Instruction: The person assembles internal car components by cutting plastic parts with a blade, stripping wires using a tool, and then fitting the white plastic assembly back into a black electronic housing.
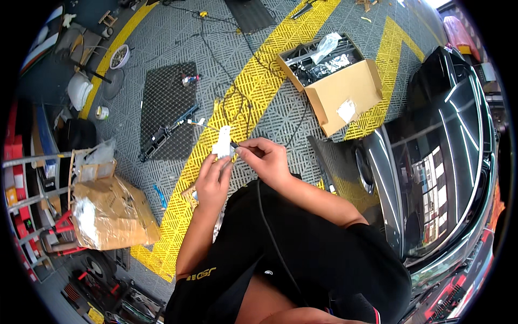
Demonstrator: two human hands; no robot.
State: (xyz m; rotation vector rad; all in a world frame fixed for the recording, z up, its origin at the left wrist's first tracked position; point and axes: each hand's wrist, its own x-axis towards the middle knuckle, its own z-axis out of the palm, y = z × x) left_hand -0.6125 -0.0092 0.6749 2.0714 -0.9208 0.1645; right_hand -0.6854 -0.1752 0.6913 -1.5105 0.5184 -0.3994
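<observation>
In front of my body, my left hand (213, 181) is closed around the lower end of a small white part (223, 141) with an uneven outline. Its exact kind is too bright to make out. From the right, my right hand (265, 157) pinches a small dark piece (234, 144) against the side of the white part. A thin cable with a small connector (196, 123) runs off to the left of the white part. Beyond the hands, a long black rod-like assembly (162, 139) lies on a dark mat (162, 89).
An open cardboard box (345, 100) of black parts and plastic bags stands ahead to the right. A black car (431, 162) fills the right side. A taped carton (114, 213) sits at left by a shelf (38, 162). Black cables (237, 102) cross the grating floor.
</observation>
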